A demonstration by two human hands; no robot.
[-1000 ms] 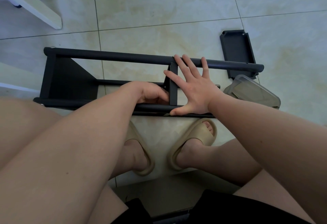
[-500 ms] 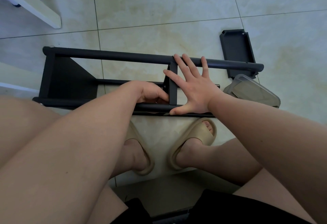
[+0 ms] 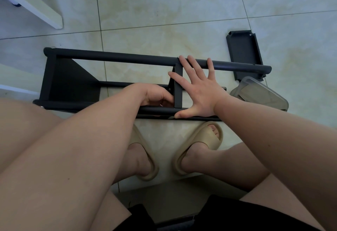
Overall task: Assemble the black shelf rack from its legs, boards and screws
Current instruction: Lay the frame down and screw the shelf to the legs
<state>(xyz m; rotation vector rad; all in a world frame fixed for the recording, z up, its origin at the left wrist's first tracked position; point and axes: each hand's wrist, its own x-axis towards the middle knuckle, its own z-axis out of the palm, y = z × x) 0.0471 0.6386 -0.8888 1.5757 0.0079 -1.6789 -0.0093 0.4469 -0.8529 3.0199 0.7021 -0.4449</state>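
Observation:
The black shelf rack (image 3: 116,58) lies on its side on the tiled floor in front of my feet. One board (image 3: 69,83) is fixed at its left end. A second board (image 3: 178,86) stands on edge between the legs near the middle. My right hand (image 3: 197,90) lies flat with fingers spread across that board and the far leg, thumb on the near leg. My left hand (image 3: 155,96) is curled just left of the board at the near leg; what its fingers hold is hidden. A loose black board (image 3: 243,52) lies at the right.
A clear plastic container (image 3: 260,94) sits on the floor right of the rack. A white furniture leg (image 3: 36,6) stands at the far left. My feet in beige slippers (image 3: 198,147) rest close to the near leg of the rack.

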